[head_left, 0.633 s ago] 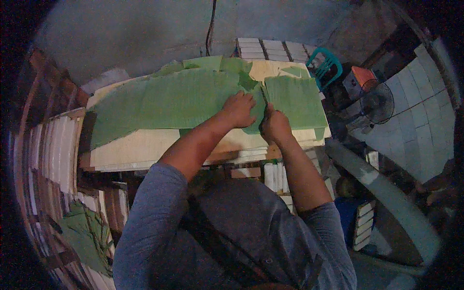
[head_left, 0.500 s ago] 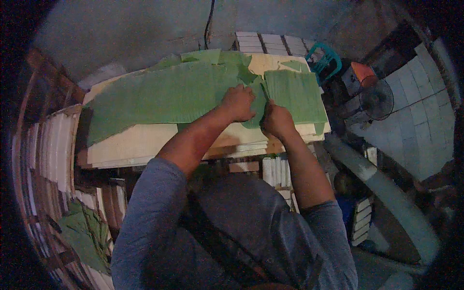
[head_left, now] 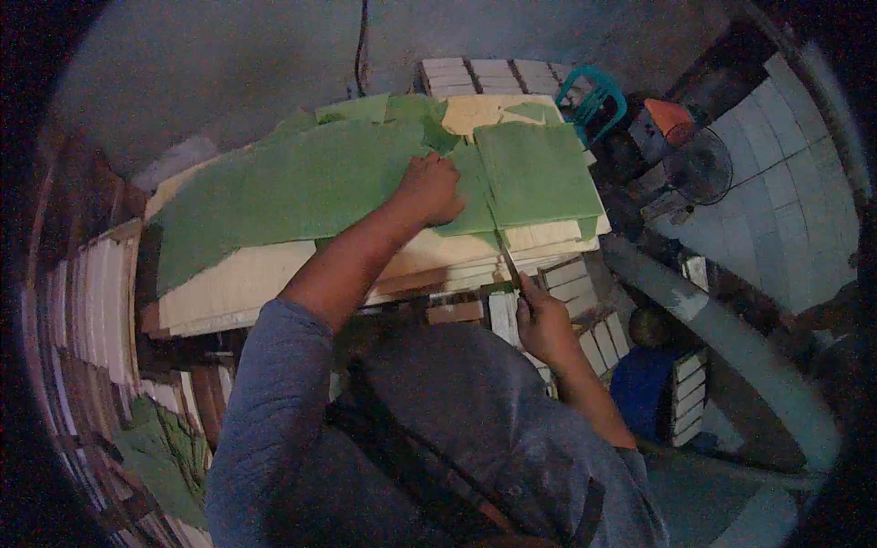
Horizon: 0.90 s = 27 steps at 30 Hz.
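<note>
A long green banana leaf (head_left: 274, 187) lies across a stack of pale boards (head_left: 237, 279). My left hand (head_left: 429, 190) rests on the leaf's right part with its fingers curled down against it. In my right hand (head_left: 548, 329), at the near edge of the boards, is a thin-bladed knife (head_left: 507, 256). Its blade points away from me, along a slit in the leaf. To the right of the slit lies a squarish piece of leaf (head_left: 537, 173). Smaller torn leaf scraps (head_left: 352, 110) lie along the far edge.
White stacked boxes (head_left: 493, 78) stand behind the boards, beside a teal plastic chair (head_left: 603, 91). A fan (head_left: 699, 164) is at the right on the tiled floor. More green leaves (head_left: 164, 452) are at the lower left. A blue container (head_left: 644, 388) stands to my right.
My right hand has drawn the knife toward me, from over the leaf to the boards' near edge. A longer slit now shows beside the squarish piece. My left hand stays on the leaf.
</note>
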### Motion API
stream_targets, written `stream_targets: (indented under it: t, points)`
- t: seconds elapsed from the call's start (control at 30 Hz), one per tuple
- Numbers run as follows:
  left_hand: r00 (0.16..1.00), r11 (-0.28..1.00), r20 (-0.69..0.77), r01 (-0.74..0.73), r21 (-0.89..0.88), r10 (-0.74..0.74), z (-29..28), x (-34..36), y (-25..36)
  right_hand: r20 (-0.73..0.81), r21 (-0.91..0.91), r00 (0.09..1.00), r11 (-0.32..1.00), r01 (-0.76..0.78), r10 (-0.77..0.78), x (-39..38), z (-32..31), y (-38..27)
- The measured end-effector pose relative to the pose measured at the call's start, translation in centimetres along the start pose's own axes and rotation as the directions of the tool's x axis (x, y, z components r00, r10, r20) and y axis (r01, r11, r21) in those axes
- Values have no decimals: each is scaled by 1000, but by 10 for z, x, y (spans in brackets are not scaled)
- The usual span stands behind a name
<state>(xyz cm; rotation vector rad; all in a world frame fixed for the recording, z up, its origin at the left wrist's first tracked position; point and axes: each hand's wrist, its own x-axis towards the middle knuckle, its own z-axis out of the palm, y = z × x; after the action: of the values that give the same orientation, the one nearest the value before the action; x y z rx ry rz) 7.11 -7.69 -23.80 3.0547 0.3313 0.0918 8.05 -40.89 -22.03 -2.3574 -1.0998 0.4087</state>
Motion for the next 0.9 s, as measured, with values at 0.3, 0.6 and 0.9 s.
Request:
stream_targets:
  t: [0.3,0.6,0.9]
  points:
    - [791,185,479,573,-799,-380,3,39,83,-263,768,912,640,1,314,95,-25,54]
    - [796,-120,470,461,-879,-382,41,72,115,-410,696,853,715,64,323,149,22,105]
    - [831,729,-361,76,-680,-423,-67,51,102,-506,862,776,243,445,377,109,-24,78]
